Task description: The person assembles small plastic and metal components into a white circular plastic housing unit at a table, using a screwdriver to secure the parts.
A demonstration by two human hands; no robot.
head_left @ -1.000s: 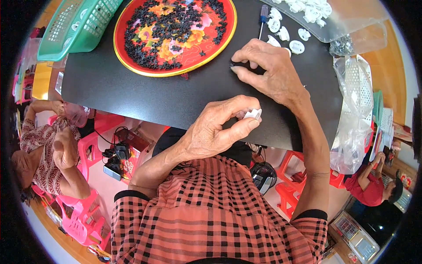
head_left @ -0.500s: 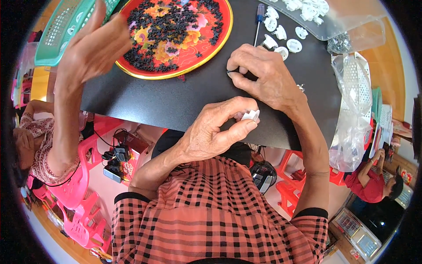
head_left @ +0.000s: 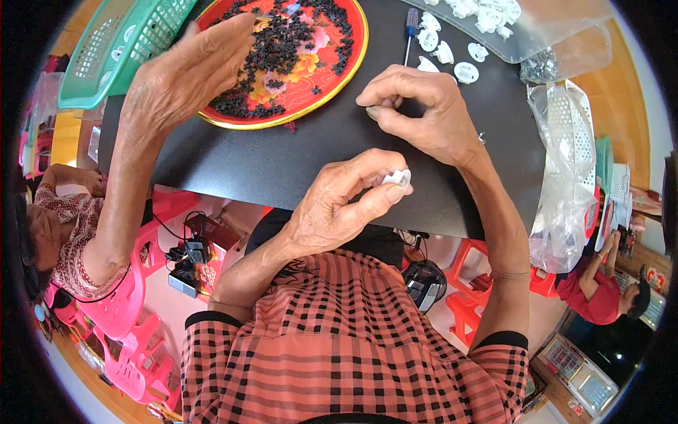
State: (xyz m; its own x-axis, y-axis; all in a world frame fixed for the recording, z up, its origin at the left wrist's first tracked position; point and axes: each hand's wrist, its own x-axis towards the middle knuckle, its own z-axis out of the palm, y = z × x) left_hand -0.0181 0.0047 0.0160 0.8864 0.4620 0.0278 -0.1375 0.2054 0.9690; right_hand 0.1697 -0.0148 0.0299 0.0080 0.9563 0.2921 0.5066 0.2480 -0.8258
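Observation:
My left hand is closed near the table's front edge, pinching a small white plastic part between thumb and forefinger. Ahead and to the right of it, my right hand hovers above the dark table, thumb and forefinger drawn together. Whatever sits at those fingertips is too small to make out. Beyond both hands lies a round red tray with a gold rim and flower pattern, covered with small black pieces. Several loose white plastic parts rest on the table beyond my right hand.
A co-worker's hand reaches over the tray's left side, beside a green basket. A blue-handled screwdriver lies near the loose parts. At the right are a clear container of white parts, small metal pieces and a plastic bag.
The co-worker's hand has swung right, over the tray. Both my hands have shifted slightly left, the left one still pinching the white part.

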